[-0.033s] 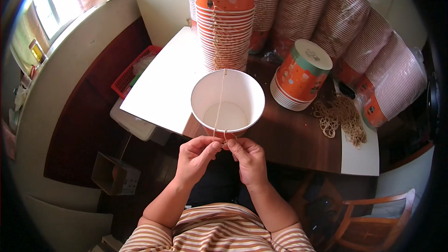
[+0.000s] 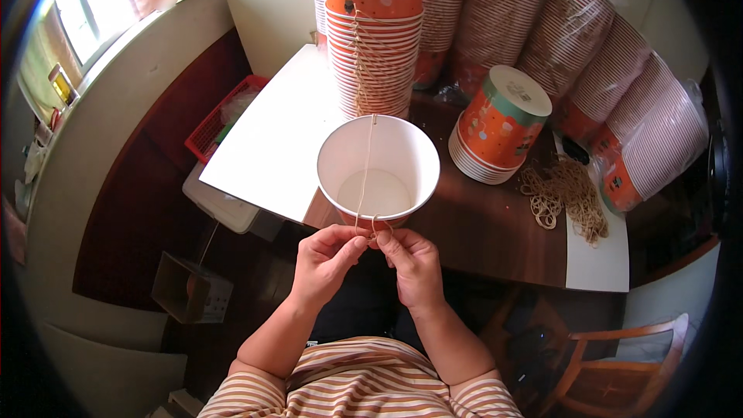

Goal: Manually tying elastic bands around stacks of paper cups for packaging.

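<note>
In front of me an orange paper bucket (image 2: 414,161) stands at the table's near edge, its white inside facing up. A thin tan cord (image 2: 367,162) runs from the far rim across the opening to my fingers at the near side. My left hand (image 2: 329,259) pinches this cord between thumb and fingers. Close beside it, almost touching, my right hand (image 2: 414,263) is pinched on the cord's small loop at the near rim. The fingers partly hide any knot there.
Behind the bucket rises a tall stack of corded buckets (image 2: 374,66). To the right are a short upside-down stack (image 2: 495,131) and a heap of tan cords (image 2: 576,197). Plastic-wrapped stacks (image 2: 565,31) line the back. A red basket (image 2: 209,135) and wooden chair (image 2: 627,333) flank the table (image 2: 511,248).
</note>
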A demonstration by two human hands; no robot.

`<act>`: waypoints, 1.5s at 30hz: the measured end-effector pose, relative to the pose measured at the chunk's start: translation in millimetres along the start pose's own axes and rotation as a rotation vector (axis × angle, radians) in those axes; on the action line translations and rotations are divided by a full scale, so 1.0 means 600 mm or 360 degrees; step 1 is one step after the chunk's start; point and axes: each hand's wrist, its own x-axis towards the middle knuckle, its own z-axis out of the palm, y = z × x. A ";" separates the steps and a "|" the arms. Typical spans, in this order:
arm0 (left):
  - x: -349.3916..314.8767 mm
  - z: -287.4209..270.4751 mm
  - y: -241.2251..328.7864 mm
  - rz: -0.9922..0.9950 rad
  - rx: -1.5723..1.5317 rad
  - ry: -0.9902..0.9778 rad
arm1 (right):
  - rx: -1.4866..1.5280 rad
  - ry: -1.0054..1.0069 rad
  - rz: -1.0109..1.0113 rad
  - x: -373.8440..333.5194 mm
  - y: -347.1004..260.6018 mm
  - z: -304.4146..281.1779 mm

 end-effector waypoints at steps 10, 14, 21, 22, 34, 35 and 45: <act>0.006 0.012 -0.012 0.0723 0.0839 0.0042 | 0.0026 -0.0105 0.0051 0.000 0.003 -0.011; 0.010 0.009 -0.011 0.0937 0.1058 0.0046 | 0.0080 -0.0105 0.0066 0.001 0.000 -0.011; 0.009 0.012 -0.006 0.0909 0.1065 0.0121 | -0.0183 -0.0046 -0.0148 0.005 0.009 -0.011; 0.009 0.013 -0.003 0.0849 0.1011 0.0107 | -0.0183 -0.0045 -0.0148 0.005 0.009 -0.012; 0.002 0.006 -0.017 0.0291 0.0340 0.0074 | -0.0274 -0.0039 -0.0214 0.004 0.008 -0.009; 0.001 0.006 -0.017 0.0310 0.0353 0.0097 | -0.0273 -0.0051 -0.0210 0.003 0.006 -0.008; 0.003 0.001 -0.016 0.0092 -0.0004 0.0094 | -0.0331 -0.0003 -0.0250 0.006 0.014 -0.013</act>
